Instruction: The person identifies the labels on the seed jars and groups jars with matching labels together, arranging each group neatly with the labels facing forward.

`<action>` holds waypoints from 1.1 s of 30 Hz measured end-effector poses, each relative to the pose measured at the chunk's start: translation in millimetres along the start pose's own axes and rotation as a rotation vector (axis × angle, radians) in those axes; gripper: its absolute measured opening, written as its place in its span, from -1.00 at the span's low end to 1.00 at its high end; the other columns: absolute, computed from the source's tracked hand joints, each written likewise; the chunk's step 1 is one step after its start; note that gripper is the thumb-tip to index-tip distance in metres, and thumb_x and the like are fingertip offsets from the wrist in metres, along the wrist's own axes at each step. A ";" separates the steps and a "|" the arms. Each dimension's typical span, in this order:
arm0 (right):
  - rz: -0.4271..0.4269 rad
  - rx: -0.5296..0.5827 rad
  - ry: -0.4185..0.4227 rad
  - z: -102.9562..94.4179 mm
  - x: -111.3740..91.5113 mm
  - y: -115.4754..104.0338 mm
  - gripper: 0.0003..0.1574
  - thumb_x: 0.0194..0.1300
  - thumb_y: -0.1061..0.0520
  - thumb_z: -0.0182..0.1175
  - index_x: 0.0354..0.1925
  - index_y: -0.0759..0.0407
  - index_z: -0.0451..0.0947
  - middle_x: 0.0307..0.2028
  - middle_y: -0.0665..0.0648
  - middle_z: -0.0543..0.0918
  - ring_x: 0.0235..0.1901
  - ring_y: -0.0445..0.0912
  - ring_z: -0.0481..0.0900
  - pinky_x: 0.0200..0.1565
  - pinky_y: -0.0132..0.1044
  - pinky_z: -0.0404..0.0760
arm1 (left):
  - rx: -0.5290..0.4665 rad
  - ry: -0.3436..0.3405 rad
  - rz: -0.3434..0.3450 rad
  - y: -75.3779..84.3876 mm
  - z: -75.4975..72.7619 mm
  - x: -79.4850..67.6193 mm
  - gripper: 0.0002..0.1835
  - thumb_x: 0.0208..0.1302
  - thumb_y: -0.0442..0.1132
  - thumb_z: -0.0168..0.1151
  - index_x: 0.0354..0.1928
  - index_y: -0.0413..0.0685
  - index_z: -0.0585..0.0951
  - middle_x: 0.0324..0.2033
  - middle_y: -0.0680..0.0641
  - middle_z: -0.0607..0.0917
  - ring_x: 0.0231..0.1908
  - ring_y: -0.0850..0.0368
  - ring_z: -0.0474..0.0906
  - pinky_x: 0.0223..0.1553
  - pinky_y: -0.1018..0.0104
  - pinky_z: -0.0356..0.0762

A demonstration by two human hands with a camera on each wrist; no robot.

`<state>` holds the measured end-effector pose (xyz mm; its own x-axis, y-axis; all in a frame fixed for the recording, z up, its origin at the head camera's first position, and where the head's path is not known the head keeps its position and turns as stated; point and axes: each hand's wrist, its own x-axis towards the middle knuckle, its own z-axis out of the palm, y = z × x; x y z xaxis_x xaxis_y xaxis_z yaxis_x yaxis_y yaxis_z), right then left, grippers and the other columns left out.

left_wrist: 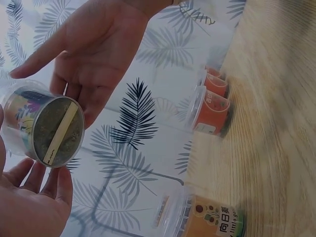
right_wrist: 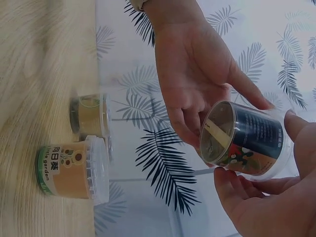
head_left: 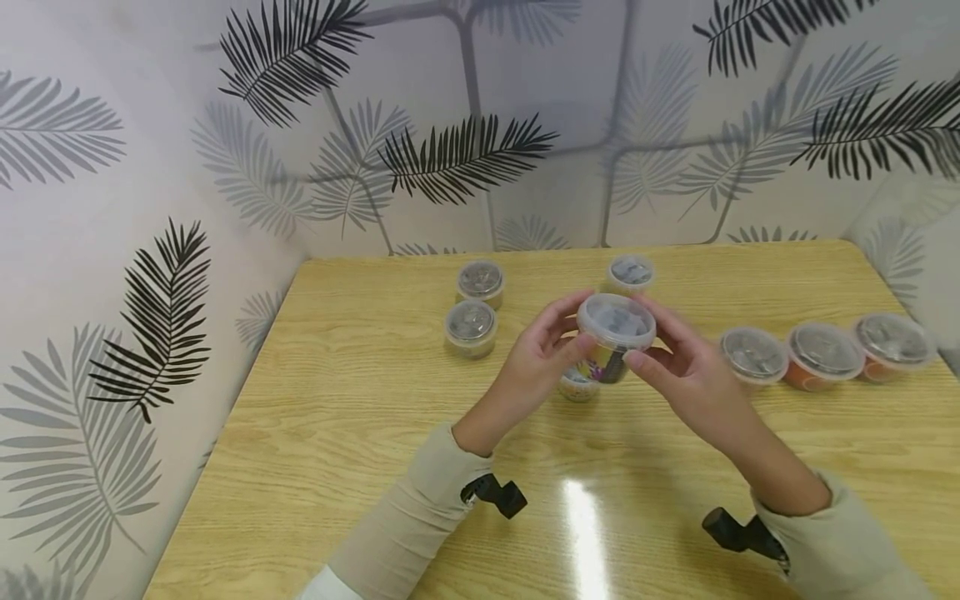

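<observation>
Left hand (head_left: 542, 350) and right hand (head_left: 697, 379) gripping opposite sides of lidded tub (head_left: 617, 333), thumbs toward wearer; tub raised above wooden table (head_left: 337, 417), pale stick (left_wrist: 61, 132) visible through base; partly hidden container (head_left: 577, 388) below; paired containers (head_left: 471, 323) leftward, lone container (head_left: 630, 271) toward back, row of three (head_left: 825, 357) at right

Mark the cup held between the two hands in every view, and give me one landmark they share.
Head: the cup is right of centre, between the left hand and right hand.
Left wrist: the cup is at the left edge, showing a pale strip.
Right wrist: the cup is right of centre, tilted.
Shared landmark: the leaf-patterned wall behind.
</observation>
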<state>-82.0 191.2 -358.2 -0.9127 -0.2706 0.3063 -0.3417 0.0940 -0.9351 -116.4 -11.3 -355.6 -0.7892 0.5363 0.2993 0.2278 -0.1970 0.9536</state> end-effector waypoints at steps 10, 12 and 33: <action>0.046 -0.037 -0.013 3.1 0.3 4.3 -0.22 0.36 0.29 0.04 0.43 0.11 -0.04 0.32 0.22 0.16 0.18 -0.12 0.30 0.04 -0.50 0.42 | -0.022 -0.047 -0.034 -1.7 2.1 -2.6 -0.09 0.15 0.23 0.12 0.36 -0.24 0.12 0.20 -0.23 0.32 0.17 0.11 0.31 0.17 0.28 0.32; 0.038 -0.033 -0.006 3.7 0.5 5.0 -0.23 0.36 0.30 0.04 0.43 0.11 -0.02 0.31 0.22 0.17 0.18 -0.12 0.30 0.04 -0.49 0.41 | -0.024 -0.045 -0.030 -2.0 2.1 -3.2 -0.09 0.15 0.23 0.12 0.36 -0.24 0.13 0.19 -0.22 0.33 0.17 0.11 0.32 0.16 0.28 0.33; 0.037 0.052 0.107 3.3 -2.5 6.1 -0.39 0.35 0.28 0.05 0.34 0.20 0.20 0.18 0.17 0.35 0.10 -0.09 0.37 -0.05 -0.50 0.48 | 0.016 0.123 0.074 -5.1 -2.1 -6.1 -0.62 0.42 -0.40 -0.10 0.23 -0.35 0.29 0.14 -0.22 0.39 0.02 0.12 0.41 0.07 0.20 0.43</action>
<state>-81.0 189.3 -365.3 -0.9441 -0.1634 0.2864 -0.2980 0.0512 -0.9532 -114.0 -15.3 -362.4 -0.8335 0.4164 0.3632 0.2962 -0.2181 0.9299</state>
